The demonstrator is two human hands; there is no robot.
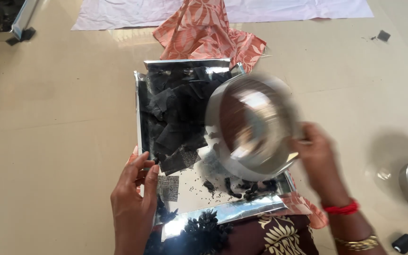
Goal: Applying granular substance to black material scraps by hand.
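Right grip (315, 153) clasps steel bowl (253, 126).

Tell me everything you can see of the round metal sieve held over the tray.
The sieve is a round, shiny metal ring with deep straight walls, its bottom too blurred to make out. It is blurred by motion and tipped on its side, its open face turned toward the camera. The right hand grips its right rim; the left hand is off it, on the tray's edge. It hangs above the silvery tray, over the black pieces and fine dark specks lying there.
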